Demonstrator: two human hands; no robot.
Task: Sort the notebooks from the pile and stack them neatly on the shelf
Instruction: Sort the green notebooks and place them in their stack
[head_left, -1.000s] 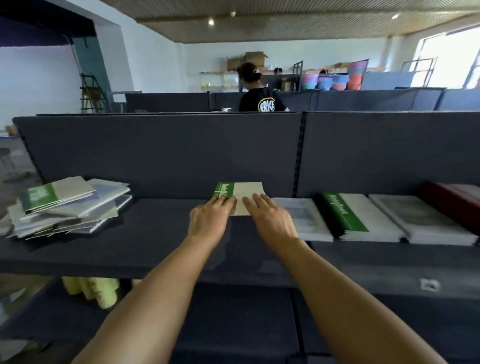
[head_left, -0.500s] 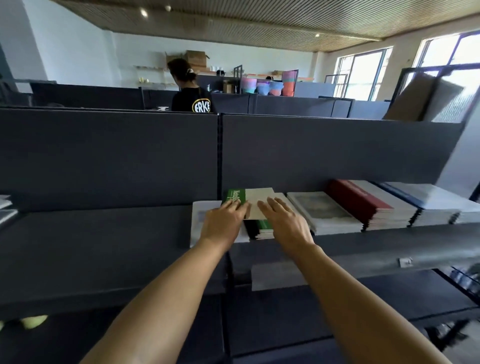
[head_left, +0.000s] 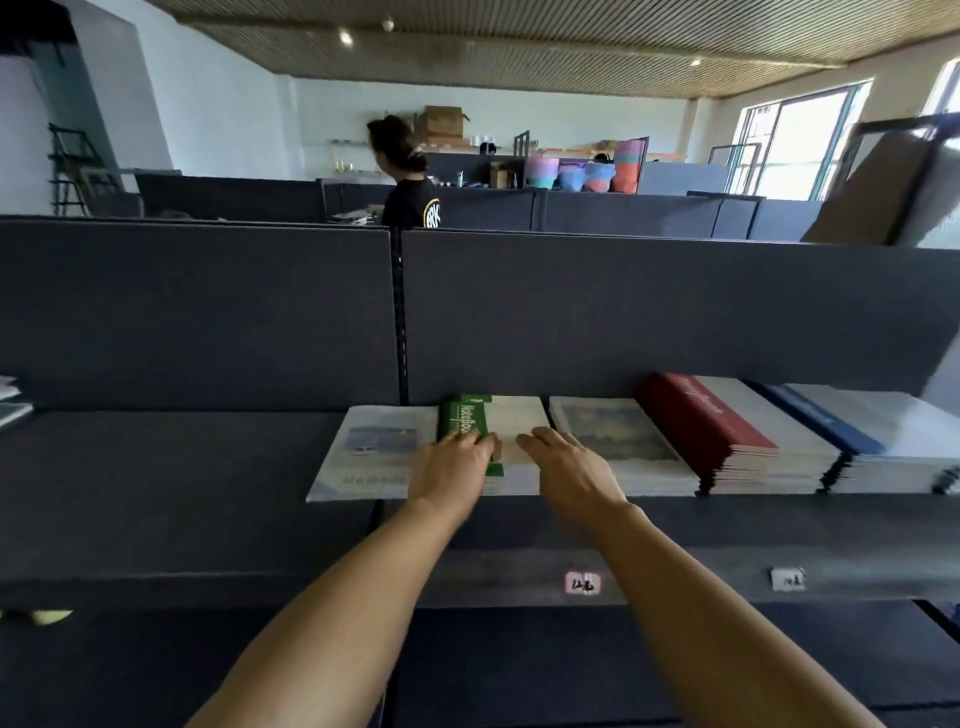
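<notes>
A stationery shop: rows of dark shelving, stacked notebooks, price labels on shelf edges.

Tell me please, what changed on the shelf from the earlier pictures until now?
The green-spined notebook was carried to the right along the shelf, from a bare stretch onto the stack of matching green notebooks. It now lies flat on that stack, under the left hand and the right hand. The hands have stayed on the notebook all along; the neighbouring stacks, such as the red-spined stack, have not moved.
</notes>
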